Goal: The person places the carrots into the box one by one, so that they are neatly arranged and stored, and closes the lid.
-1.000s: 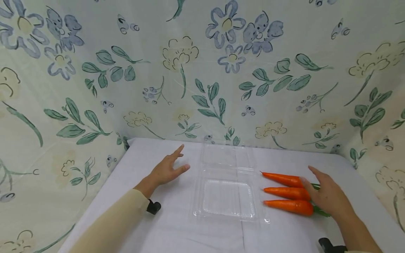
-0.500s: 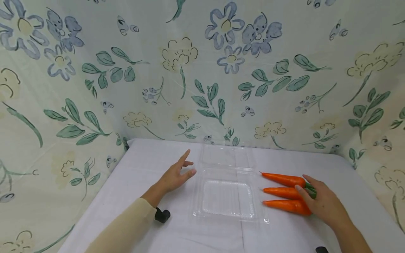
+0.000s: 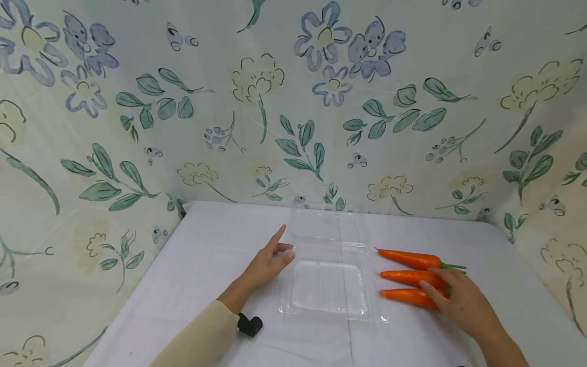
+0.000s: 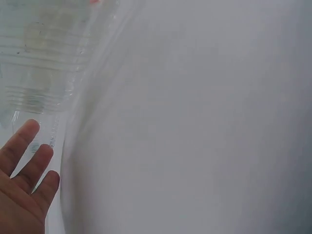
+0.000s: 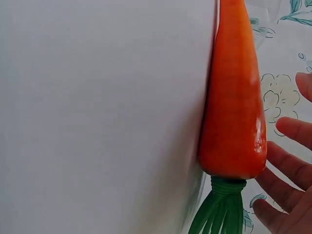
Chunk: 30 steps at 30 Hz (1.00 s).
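The left hand (image 3: 267,265) was out over the white table (image 3: 220,229), a bit in from its left edge. Its arm came up from the front, in a cream sleeve (image 3: 199,336), with a small black thing (image 3: 249,324) at the wrist. The hand was wide open and had hold of nothing. Its first finger pointed at the back edge of the table, and its thumb pointed right, by the left side of the clear box (image 3: 327,288). I cannot tell if the thumb touched the box. The box lay open in the middle, with its lid (image 3: 327,227) flat near the table's back edge.

The right hand (image 3: 465,303) reached in from the front right. It was palm down over the fat ends of the near carrot (image 3: 403,295) and the middle carrot (image 3: 403,277). Its thumb went across the near carrot. The fingers were spread apart and only a little bent, so the grip was loose. I cannot tell if they touched a carrot.

The far carrot (image 3: 408,258) lay closest to the back edge, with green stems showing. All three carrots were between the box and the table's right edge, thin tips toward the box.
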Available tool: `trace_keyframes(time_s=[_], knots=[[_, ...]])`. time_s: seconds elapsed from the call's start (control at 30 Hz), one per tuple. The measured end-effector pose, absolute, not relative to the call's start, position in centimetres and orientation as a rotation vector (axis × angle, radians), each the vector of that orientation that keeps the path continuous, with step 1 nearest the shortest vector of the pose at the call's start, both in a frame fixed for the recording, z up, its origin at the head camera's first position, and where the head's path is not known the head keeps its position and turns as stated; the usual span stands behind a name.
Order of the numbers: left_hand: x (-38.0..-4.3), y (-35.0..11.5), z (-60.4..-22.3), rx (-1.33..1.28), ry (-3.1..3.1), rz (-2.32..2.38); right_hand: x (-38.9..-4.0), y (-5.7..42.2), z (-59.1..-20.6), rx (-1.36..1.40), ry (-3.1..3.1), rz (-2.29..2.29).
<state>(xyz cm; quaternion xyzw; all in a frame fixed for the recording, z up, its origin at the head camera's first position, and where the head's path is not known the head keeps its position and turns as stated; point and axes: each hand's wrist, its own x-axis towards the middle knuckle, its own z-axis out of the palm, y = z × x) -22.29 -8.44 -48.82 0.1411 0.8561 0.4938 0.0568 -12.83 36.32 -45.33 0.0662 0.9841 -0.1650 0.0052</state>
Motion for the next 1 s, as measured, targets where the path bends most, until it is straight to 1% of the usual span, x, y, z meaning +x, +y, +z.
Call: trace_keyframes(time_s=[0.23,0.53,0.77,1.0], knots=[[-21.5,-7.5,-49.3,0.384,2.527,1.624,-12.0,36.0,-46.0,0.127,3.221,-0.438],[-21.0,-6.4,-49.5,0.408,2.464,1.752,-11.9,35.6,-46.2,0.214,3.09,-0.505],[-21.1,-6.0,-50.6,0.464,2.397,1.919,-11.8,35.7,-46.5,0.165,3.089,-0.477],[-20.8,-6.0,-50.4,0.437,2.403,1.944,-11.8,36.1,-46.2,0.111,3.007,-0.493]])
